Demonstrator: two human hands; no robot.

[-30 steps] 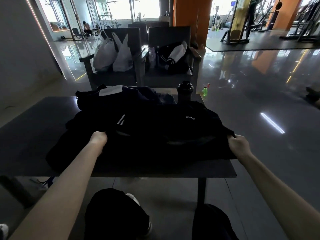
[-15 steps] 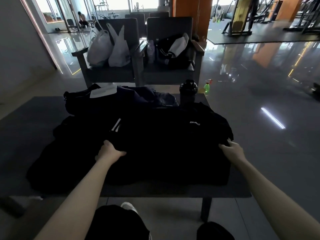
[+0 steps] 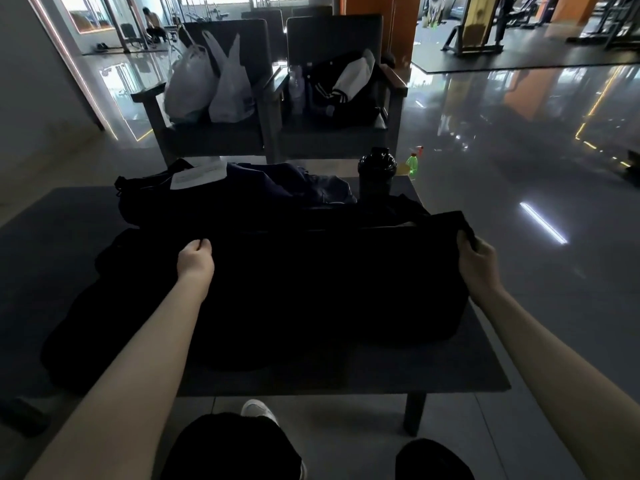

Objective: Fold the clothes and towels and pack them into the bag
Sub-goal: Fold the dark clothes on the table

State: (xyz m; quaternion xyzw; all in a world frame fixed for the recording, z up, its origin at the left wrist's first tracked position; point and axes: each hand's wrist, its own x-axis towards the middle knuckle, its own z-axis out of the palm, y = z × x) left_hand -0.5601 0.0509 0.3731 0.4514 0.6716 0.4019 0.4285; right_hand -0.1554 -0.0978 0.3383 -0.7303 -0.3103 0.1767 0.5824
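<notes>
A black garment (image 3: 329, 282) lies spread across the dark low table (image 3: 450, 368). My left hand (image 3: 194, 259) grips its upper left edge. My right hand (image 3: 476, 263) grips its upper right corner, lifted slightly off the table. The cloth between my hands forms a straight folded edge. More black cloth (image 3: 90, 317) lies bunched to the left. Behind it sits a dark bag (image 3: 207, 199) with a white paper (image 3: 197, 174) on top and dark blue clothing (image 3: 304, 188) piled at its right.
A black shaker bottle (image 3: 376, 174) stands at the table's far right. A green bottle (image 3: 412, 165) stands on the floor beyond. Two armchairs (image 3: 332, 133) hold white plastic bags (image 3: 207, 84) and a dark sports bag (image 3: 343, 91). My knees are under the near edge.
Both hands moved away from me, carrying the garment's near edge up and over toward the far side. The logo and white stripe seen earlier are now covered.
</notes>
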